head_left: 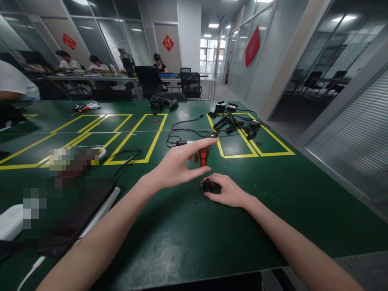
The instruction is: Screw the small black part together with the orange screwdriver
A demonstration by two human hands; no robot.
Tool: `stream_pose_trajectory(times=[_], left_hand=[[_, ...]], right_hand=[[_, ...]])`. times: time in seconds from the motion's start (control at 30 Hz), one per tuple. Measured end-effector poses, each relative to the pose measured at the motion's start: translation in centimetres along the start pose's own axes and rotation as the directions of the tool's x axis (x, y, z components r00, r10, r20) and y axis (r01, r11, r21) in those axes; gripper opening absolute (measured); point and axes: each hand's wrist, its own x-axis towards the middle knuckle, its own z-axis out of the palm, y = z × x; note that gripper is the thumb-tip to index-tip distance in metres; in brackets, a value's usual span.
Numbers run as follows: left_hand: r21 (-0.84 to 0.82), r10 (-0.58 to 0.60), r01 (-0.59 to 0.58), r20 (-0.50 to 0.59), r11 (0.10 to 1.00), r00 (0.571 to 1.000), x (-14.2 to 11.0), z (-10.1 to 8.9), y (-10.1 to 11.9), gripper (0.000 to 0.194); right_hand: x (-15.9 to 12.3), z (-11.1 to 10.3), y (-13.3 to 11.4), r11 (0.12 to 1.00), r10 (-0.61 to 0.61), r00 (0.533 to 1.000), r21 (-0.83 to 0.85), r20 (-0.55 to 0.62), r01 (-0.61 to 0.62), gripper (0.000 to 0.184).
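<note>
My left hand [177, 163] is raised over the table, index finger and thumb stretched apart, the other fingers partly curled. Between that thumb and index finger shows an orange and black tool [203, 157], seen nearly end-on. Its lower part is hidden, and whether the curled fingers touch it I cannot tell. Just below, my right hand [228, 190] rests low at the table with its fingers closed round a small black part [207, 185] that has a short round stub on top. A tiny dark piece [195, 201], perhaps a screw, lies to the left of it.
Black cabled devices [232, 121] lie heaped inside yellow tape at the back right of the green table [169, 242]. A dark coil of cable [157, 102] sits farther back. At left are a dark flat case [87, 210] and a white cable [32, 270]. People sit beyond.
</note>
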Motion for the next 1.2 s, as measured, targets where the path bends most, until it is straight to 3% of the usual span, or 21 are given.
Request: stream_pose_trajectory(times=[0.13,0.27,0.5,0.73,0.97,1.2], left_hand=[[0.052,0.006,-0.005,-0.006,0.999,1.0,0.01,-0.12,0.08,0.066],[-0.064,0.026,-0.024,0.03,0.998,0.999,0.17,-0.29,0.49,0.072],[-0.03,-0.007,0.006,-0.036,1.0,0.999,0.28,-0.25,0.31,0.063],[-0.073,0.006,-0.001,0.078,0.997,0.997,0.17,-0.36,0.71,0.082],[0.029,-0.006,0.006,0.015,1.0,1.0,0.17,-0.33,0.45,0.068],[-0.049,-0.01,0.012,0.052,0.999,0.999,0.05,-0.33,0.5,0.073]], right_hand=[[0.0,-0.05,-0.06,1.0,0.0,1.0,-0.007,0.002,0.0,0.025],[0.06,-0.03,-0.06,1.0,-0.019,1.0,-0.016,-0.002,0.019,0.025],[-0.03,0.1,0.19,1.0,-0.009,1.0,0.001,0.002,0.009,0.024],[0.07,-0.15,-0.23,1.0,-0.017,1.0,-0.011,0.003,0.017,0.022],[-0.05,-0.12,-0.11,1.0,-0.003,1.0,-0.003,0.001,0.003,0.023],[-0.01,-0.06,-0.14,1.0,-0.013,1.0,-0.015,0.001,0.013,0.024]])
